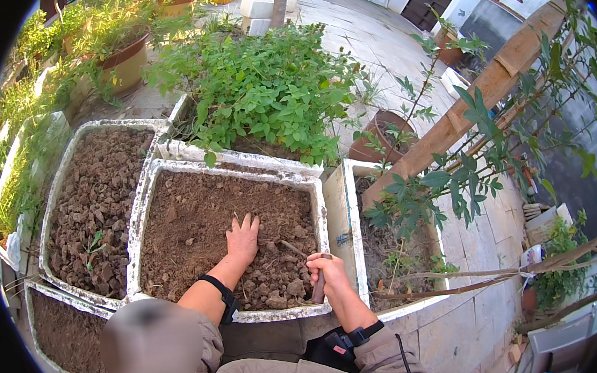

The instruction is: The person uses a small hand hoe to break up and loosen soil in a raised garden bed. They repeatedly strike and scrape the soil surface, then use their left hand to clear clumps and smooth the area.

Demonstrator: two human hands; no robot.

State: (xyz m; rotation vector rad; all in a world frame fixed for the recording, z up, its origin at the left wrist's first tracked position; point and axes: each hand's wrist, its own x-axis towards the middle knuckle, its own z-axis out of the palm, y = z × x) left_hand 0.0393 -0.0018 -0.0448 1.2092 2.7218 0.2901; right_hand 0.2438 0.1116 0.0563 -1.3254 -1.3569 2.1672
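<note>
My left hand (243, 239) lies palm down with fingers spread on brown soil (191, 221) in a white foam planter box (325, 210). At the box's front right corner, my right hand (329, 276) is closed around a small hand tool (318, 291) with a brown handle. A thin stick-like piece (293, 248) reaches from near that fist over the soil; whether it belongs to the tool I cannot tell. The soil is finer at the back and left, and larger clods (275, 296) lie between my hands and along the front.
Left stands another foam box (44, 227) of coarse clods with a small green seedling (93, 245); below it is a third soil-filled box (68, 331). Leafy plants (270, 89) grow behind. At right, a wooden plank (461, 116) slants up from a planter (399, 268) among leafy branches.
</note>
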